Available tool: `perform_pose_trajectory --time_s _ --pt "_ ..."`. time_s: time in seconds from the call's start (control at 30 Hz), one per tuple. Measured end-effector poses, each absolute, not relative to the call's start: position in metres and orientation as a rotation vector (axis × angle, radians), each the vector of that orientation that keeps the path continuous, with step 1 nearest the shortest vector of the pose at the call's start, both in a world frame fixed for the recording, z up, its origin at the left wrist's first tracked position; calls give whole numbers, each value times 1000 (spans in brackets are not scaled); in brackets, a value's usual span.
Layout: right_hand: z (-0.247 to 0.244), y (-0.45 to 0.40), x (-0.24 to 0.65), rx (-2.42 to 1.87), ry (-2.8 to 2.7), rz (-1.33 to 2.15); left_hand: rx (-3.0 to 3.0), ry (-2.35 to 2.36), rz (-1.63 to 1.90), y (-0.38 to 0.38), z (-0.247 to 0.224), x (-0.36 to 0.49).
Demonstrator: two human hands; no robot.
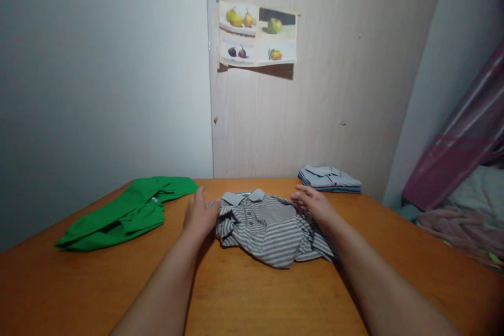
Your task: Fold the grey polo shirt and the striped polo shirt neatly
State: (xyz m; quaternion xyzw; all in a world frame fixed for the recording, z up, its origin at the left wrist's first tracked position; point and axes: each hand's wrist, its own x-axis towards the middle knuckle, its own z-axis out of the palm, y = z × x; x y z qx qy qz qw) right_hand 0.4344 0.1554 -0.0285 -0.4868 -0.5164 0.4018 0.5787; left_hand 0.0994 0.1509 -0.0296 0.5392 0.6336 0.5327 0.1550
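A grey-and-white striped polo shirt (271, 226) lies crumpled on the wooden table in front of me, its plain pale collar (244, 197) at the far side. My left hand (200, 216) rests against the shirt's left sleeve, fingers stretched forward and thumb toward the cloth; part of its fingers is hidden. At the shirt's right edge, my right hand (314, 207) has its fingers extended and slightly apart, touching or just over the bunched fabric. Neither hand shows cloth pinched in it.
A green garment (129, 215) lies loosely on the table's left side. Folded clothes (331, 178) are stacked at the back right of the wooden table (252, 299). Fruit pictures (258, 34) hang on the wall panel. A pink curtain (444, 152) and rumpled fabric (452, 231) are at right.
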Motion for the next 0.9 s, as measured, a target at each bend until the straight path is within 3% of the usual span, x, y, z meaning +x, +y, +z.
perform_pose_trajectory --time_s 0.07,0.3,0.5,0.63,0.8,0.9 --pt "-31 154 429 -1153 -1327 891 1816 1917 1472 149 -30 107" --pt "-27 130 400 -1159 -1959 586 2209 1250 978 131 -37 142" --pt "-20 109 390 -1253 -2380 583 2192 1519 758 129 -37 135" --pt "-16 101 387 -1221 -2437 881 2145 1511 648 127 -32 132" --pt "-11 90 387 -1136 -2351 1632 2154 1433 592 122 -30 138" --pt "-9 89 384 -1098 -2204 1754 2100 1387 660 119 -33 143"
